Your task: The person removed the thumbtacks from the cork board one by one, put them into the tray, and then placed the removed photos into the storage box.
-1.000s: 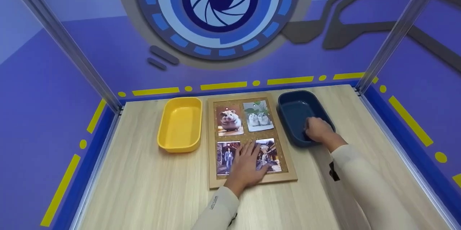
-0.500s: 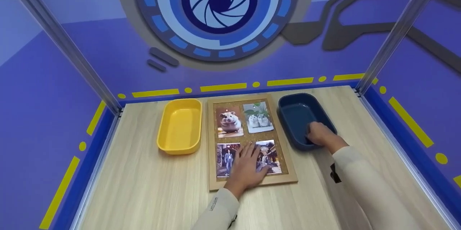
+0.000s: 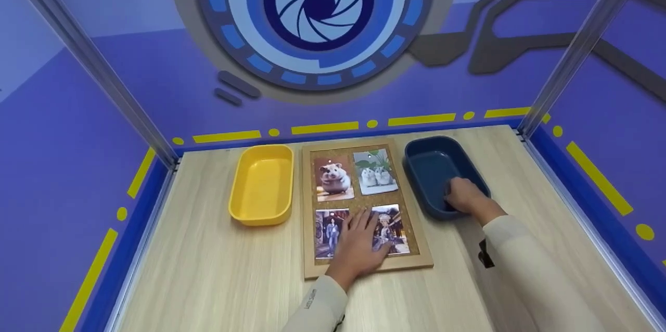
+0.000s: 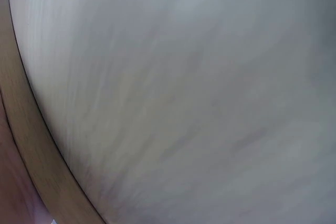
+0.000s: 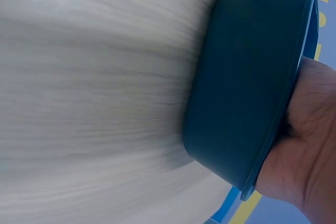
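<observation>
My left hand [image 3: 359, 246] rests flat, fingers spread, on the lower part of a wood-framed cork board [image 3: 359, 200]. Two photos of hamsters are pinned on its upper half: one hamster [image 3: 334, 180] at left, a pair [image 3: 375, 173] at right. Below lie a photo of a standing person [image 3: 327, 233] and another photo of a person [image 3: 394, 230], both partly under my left hand. My right hand [image 3: 465, 198] reaches down into the near end of a dark blue tray [image 3: 429, 160], its fingers bent. The tray wall [image 5: 241, 82] hides the fingertips in the right wrist view, so I cannot tell what they hold.
A yellow tray [image 3: 260, 183] stands left of the board, with nothing seen in it. All this is on a pale wooden table [image 3: 208, 269], enclosed by blue-purple printed walls [image 3: 291, 108] and metal corner posts [image 3: 577, 51].
The whole head view has shifted slightly. My right hand stays in the dark blue tray, and my left hand stays on the board.
</observation>
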The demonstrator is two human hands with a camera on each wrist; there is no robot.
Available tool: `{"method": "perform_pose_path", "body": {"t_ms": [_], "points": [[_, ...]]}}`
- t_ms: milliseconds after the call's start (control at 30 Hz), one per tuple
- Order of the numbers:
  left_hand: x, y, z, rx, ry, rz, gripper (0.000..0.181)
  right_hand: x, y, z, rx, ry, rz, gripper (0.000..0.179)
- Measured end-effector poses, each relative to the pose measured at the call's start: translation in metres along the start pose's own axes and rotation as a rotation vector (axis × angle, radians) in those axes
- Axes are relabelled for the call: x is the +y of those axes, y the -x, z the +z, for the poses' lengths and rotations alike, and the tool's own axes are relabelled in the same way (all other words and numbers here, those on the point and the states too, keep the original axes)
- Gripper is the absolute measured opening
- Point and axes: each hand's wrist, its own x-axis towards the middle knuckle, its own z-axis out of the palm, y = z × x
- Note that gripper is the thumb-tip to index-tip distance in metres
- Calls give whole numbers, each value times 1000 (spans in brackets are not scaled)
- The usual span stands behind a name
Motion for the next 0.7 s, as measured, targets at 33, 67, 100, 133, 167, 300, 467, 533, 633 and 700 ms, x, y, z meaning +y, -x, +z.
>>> {"method": "perform_pose_path", "body": {"t_ms": [33,67,100,133,167,300,467,533,633,700], "points": [[0,0,0,1,3,1,87,0,0,0,2,1,4,16],[0,1,1,1,2,2,87,0,0,1,3,-1,7,15],[0,1,1,4,0,4,87,0,1,1,6,-3,9,14],[0,2,1,6,0,7,87,1,1,2,11,-2,11,13],[0,2,2,7,0,9,87,1,1,2,14,-1,11,12],[1,4,1,15,8,12,87,1,2,4,36,6,-8,9],[3,4,0,12,5,7,87,-3,4,2,78,9,-14,9],[3,4,-1,11,1,7,87,-5,5,-1,103,9,-10,11],[4,4,-3,10,-3,3,86,-10,5,-5,165,7,-31,14],[4,3,-4,13,-7,4,86,-15,6,-10,212,-9,-55,16]]}}
